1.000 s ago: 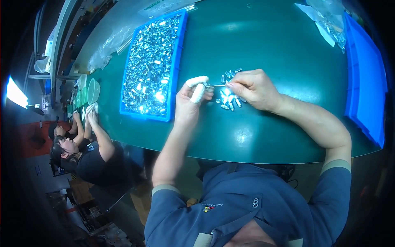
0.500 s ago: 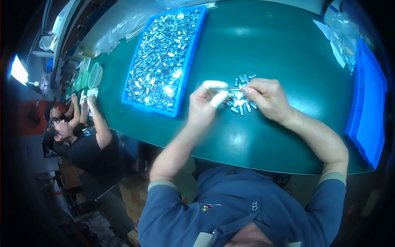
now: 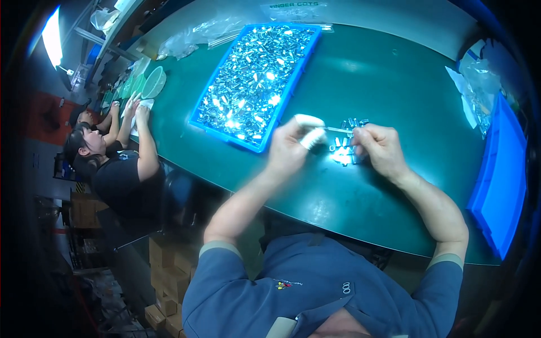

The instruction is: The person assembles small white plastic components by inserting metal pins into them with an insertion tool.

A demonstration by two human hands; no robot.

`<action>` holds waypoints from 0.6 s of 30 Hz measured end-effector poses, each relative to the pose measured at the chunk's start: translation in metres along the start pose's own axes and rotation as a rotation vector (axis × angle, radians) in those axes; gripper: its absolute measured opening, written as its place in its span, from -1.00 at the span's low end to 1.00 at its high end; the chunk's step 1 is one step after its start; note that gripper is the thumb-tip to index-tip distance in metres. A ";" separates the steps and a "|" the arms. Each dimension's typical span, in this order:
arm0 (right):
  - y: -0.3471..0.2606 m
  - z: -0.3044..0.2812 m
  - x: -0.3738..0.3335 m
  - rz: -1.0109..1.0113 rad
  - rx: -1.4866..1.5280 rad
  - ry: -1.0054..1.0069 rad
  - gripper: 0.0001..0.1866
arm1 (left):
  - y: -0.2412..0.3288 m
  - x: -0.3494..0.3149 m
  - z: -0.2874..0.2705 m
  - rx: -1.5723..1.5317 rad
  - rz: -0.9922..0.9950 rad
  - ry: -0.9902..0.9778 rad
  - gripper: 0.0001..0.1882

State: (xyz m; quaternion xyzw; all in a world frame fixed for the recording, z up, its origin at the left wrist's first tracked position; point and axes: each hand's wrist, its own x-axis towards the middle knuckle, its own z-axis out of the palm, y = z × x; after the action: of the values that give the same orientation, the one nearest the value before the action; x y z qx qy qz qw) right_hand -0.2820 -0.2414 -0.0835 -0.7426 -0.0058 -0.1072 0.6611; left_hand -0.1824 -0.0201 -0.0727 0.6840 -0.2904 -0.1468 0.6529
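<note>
Between my two hands runs a thin, pale rod-like piece [image 3: 335, 129], too small and bright to name more closely. My left hand [image 3: 286, 147], with white finger cots on thumb and forefinger, pinches its left end. The fingers of my right hand [image 3: 382, 147] are bare and closed around the right end; their tips partly hide it. Just under and beyond the fingers, several small shiny metal cylinders [image 3: 342, 154] lie loose on the green table [image 3: 406, 90]. Glare washes out some of them.
A blue tray [image 3: 286, 101] full of small metal parts stands left of my hands. Another blue tray or lid [image 3: 499, 186] leans at the right edge, near plastic bags [image 3: 479, 73]. Two co-workers sit at the left beside green baskets [image 3: 153, 83].
The whole view has shifted, so table and tray appear farther right. My hands stay over the metal pieces, and more of the thin piece shows between them.
</note>
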 end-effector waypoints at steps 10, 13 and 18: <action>0.008 -0.011 0.010 0.060 0.049 0.141 -0.61 | 0.024 0.026 -0.114 0.922 0.360 0.467 -0.80; 0.013 -0.013 0.011 0.079 0.077 0.144 -0.61 | 0.025 0.029 -0.082 1.015 0.615 0.367 -0.78; 0.010 -0.016 0.016 0.113 0.071 0.145 -0.61 | 0.015 0.006 0.003 0.884 0.403 -0.208 -0.66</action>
State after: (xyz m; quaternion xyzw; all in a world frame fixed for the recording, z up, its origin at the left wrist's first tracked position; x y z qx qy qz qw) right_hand -0.2673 -0.2605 -0.0886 -0.7082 0.0801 -0.1230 0.6906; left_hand -0.1829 -0.0258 -0.0570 0.8073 -0.5149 0.0517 0.2835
